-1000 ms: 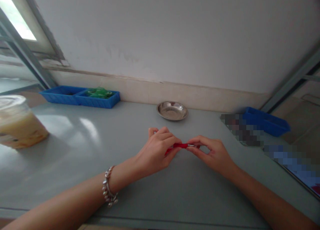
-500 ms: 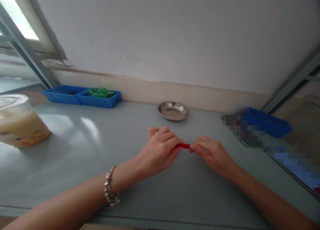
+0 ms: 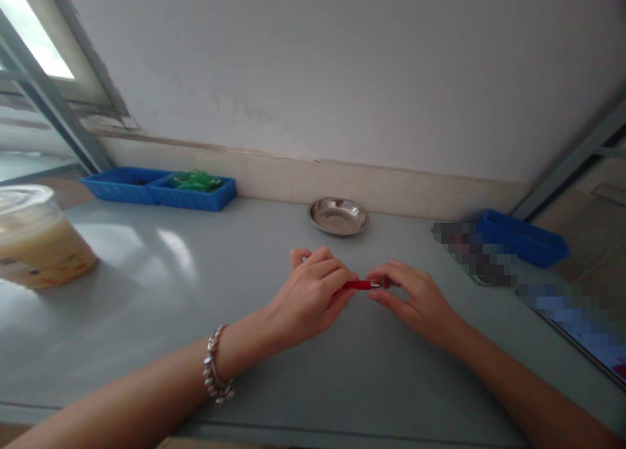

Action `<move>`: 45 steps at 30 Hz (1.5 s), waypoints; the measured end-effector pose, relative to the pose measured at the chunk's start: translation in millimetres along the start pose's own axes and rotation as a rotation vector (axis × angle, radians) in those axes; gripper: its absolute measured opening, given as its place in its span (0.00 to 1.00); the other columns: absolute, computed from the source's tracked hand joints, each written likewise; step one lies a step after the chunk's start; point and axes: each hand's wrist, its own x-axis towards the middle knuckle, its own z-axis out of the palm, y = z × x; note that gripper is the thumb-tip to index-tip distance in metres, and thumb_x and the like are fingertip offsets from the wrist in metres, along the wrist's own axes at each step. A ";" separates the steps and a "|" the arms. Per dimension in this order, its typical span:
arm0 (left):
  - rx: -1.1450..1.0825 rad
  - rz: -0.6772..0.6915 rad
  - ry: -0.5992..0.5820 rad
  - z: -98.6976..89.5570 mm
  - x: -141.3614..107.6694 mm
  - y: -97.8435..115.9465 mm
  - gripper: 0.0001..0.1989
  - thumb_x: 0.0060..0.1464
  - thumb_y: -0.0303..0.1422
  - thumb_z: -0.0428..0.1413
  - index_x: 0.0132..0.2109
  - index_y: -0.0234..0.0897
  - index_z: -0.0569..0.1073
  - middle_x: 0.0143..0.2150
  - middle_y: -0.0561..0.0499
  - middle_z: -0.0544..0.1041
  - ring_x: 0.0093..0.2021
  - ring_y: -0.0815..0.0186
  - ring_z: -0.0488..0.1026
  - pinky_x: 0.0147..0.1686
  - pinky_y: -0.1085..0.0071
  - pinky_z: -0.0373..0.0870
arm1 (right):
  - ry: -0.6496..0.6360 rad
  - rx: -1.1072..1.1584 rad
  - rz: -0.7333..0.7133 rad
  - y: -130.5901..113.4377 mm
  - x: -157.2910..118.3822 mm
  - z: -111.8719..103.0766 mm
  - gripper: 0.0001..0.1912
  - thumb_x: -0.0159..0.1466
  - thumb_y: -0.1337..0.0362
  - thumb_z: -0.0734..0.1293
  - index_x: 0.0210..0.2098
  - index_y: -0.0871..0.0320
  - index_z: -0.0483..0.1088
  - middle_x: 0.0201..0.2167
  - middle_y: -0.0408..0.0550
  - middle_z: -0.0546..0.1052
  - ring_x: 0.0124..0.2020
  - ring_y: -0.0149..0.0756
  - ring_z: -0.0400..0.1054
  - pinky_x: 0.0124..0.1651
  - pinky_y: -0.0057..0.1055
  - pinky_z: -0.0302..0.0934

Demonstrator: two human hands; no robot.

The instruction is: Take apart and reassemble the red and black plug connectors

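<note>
My left hand (image 3: 313, 289) is closed around a red pen (image 3: 359, 285), with a beaded bracelet on its wrist. The pen's silver tip points right, toward my right hand (image 3: 411, 292). The thumb and forefinger of that hand are parted on either side of the tip; whether a finger touches it from behind, I cannot tell. Most of the pen's barrel is hidden in my left hand. Just beyond the hands, a round metal dish (image 3: 338, 217) rests on the grey table (image 3: 274, 384).
At the back left stands a blue two-part tray (image 3: 193, 198) holding green pieces in one compartment. A lidded drink cup (image 3: 44, 247) is at the left edge. To the right are another blue tray (image 3: 528, 237) and two blurred flat devices. A wall rises behind the table.
My right thumb and forefinger have parted from their pinch at the pen's end, so the silver tip now shows. My left hand and the pen stay in place.
</note>
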 end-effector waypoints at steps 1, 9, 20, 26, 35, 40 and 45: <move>0.006 -0.004 0.002 -0.2 0.0 0.1 0.07 0.56 0.32 0.49 0.36 0.37 0.71 0.33 0.52 0.73 0.37 0.65 0.62 0.37 0.66 0.50 | 0.005 0.005 0.003 0.0 -0.2 0.3 0.12 0.61 0.57 0.58 0.34 0.59 0.67 0.26 0.46 0.71 0.30 0.32 0.63 0.34 0.29 0.57; -0.008 0.017 0.015 -1.2 0.6 1.5 0.06 0.55 0.31 0.49 0.36 0.38 0.71 0.34 0.52 0.74 0.37 0.65 0.62 0.36 0.66 0.51 | -0.003 -0.010 -0.052 -0.2 0.5 0.1 0.16 0.64 0.60 0.54 0.28 0.59 0.66 0.22 0.45 0.68 0.27 0.32 0.61 0.31 0.28 0.55; 0.080 -0.015 -0.188 -15.1 5.7 -4.9 0.14 0.50 0.38 0.55 0.44 0.38 0.67 0.38 0.50 0.71 0.39 0.63 0.64 0.38 0.66 0.51 | -0.044 0.049 -0.025 4.9 -0.9 -4.1 0.11 0.62 0.62 0.58 0.30 0.60 0.68 0.24 0.45 0.70 0.28 0.31 0.62 0.32 0.27 0.55; 0.107 0.001 -0.484 -23.7 5.1 -11.5 0.10 0.45 0.36 0.59 0.35 0.38 0.69 0.35 0.52 0.70 0.38 0.64 0.66 0.38 0.68 0.51 | -0.230 0.156 0.047 0.6 -3.0 -14.1 0.11 0.60 0.60 0.60 0.28 0.59 0.69 0.22 0.42 0.70 0.24 0.28 0.61 0.29 0.26 0.54; 0.093 0.044 -0.495 -8.8 -0.5 -14.0 0.02 0.50 0.29 0.55 0.33 0.37 0.70 0.32 0.53 0.70 0.36 0.66 0.67 0.37 0.69 0.51 | -0.371 0.055 0.036 -6.5 -2.9 -6.2 0.07 0.58 0.63 0.62 0.28 0.59 0.69 0.24 0.43 0.71 0.25 0.29 0.62 0.30 0.27 0.55; 0.139 0.054 -0.432 -6.9 0.1 -16.7 0.01 0.51 0.29 0.54 0.33 0.36 0.69 0.32 0.53 0.70 0.36 0.66 0.67 0.35 0.69 0.51 | -0.377 0.013 -0.020 -4.7 -3.3 -1.9 0.06 0.58 0.63 0.62 0.29 0.59 0.69 0.26 0.45 0.70 0.29 0.31 0.63 0.33 0.28 0.56; 0.218 0.068 -0.381 -4.2 -0.9 -18.9 0.02 0.52 0.29 0.52 0.33 0.36 0.68 0.32 0.52 0.70 0.34 0.66 0.66 0.34 0.68 0.51 | -0.412 0.013 -0.016 -5.6 -2.8 1.4 0.06 0.57 0.63 0.63 0.30 0.59 0.68 0.28 0.45 0.69 0.31 0.32 0.63 0.34 0.28 0.56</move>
